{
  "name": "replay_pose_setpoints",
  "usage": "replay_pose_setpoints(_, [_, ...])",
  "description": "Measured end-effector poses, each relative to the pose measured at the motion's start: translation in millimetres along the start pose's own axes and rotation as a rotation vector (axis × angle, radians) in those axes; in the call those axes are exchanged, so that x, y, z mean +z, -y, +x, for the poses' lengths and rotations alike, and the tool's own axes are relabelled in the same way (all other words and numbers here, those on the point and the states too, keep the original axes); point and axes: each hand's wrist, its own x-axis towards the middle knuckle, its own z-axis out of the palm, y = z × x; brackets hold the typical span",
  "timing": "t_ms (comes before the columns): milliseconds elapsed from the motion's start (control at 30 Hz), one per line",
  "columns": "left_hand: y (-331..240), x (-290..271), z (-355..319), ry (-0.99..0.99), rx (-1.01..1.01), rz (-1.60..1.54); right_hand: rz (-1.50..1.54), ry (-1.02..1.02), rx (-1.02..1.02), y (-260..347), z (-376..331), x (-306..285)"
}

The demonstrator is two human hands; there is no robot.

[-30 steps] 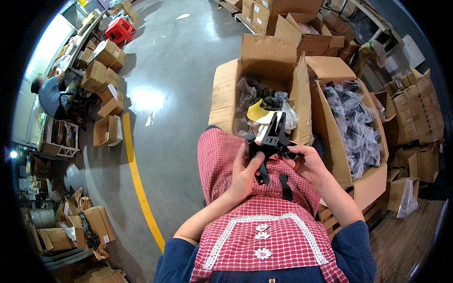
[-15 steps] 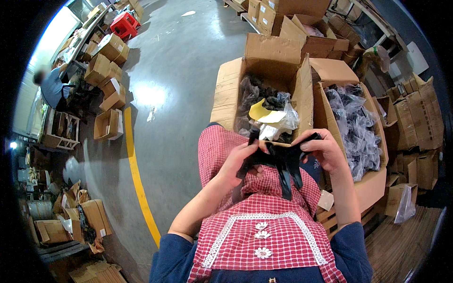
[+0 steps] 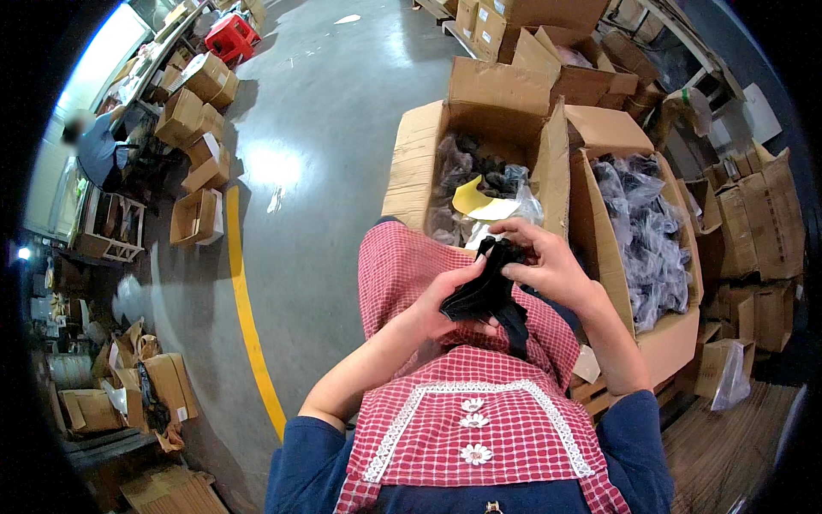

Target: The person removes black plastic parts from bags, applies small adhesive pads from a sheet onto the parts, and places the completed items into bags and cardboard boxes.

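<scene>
Above my lap, my left hand (image 3: 449,300) grips a bundle of black strap-like fabric (image 3: 481,293), thumb on top and fingers beneath. My right hand (image 3: 545,261) pinches the bundle's upper right part between thumb and fingers. One black strip hangs down over my red checked apron (image 3: 471,368). The exact kind of item cannot be made out. Just beyond my hands stands an open cardboard box (image 3: 415,167) with clear-bagged dark items and a yellow sheet (image 3: 481,202) on top. To its right, a second open box (image 3: 676,341) is full of clear plastic bags with dark contents (image 3: 646,240).
More cartons (image 3: 561,81) are stacked behind the two boxes, and flattened cardboard (image 3: 758,206) leans at the right. A yellow line (image 3: 248,334) runs along the grey floor. Far left, a person (image 3: 98,154) sits by a bench near several boxes and a red stool (image 3: 231,37).
My hands have come closer together. The black fabric, spread between them before, is now gathered into a compact bundle, and my right hand has moved left.
</scene>
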Motion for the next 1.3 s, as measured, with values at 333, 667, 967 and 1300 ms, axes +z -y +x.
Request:
replay_pose_setpoints(333, [10.7,0.1,-8.2,0.058,0.562,0.581,-0.462,-0.3,-0.181,-5.2,-7.2,3.0])
replay_pose_setpoints(667, [-6.4,-3.6,-1.9,-0.202,0.361,0.093,0.486,-0.334,0.216,6.1,-26.8,-33.1])
replay_pose_setpoints(967, [-17.2,2.6,2.4,-0.175,0.473,-0.08,0.801,-0.306,0.351,-31.8,-37.2,-17.5])
replay_pose_setpoints(1300, [-13.1,-11.6,7.7,-0.155,0.404,-0.089,0.83,-0.277,0.344,-34.7,-34.2,-7.9])
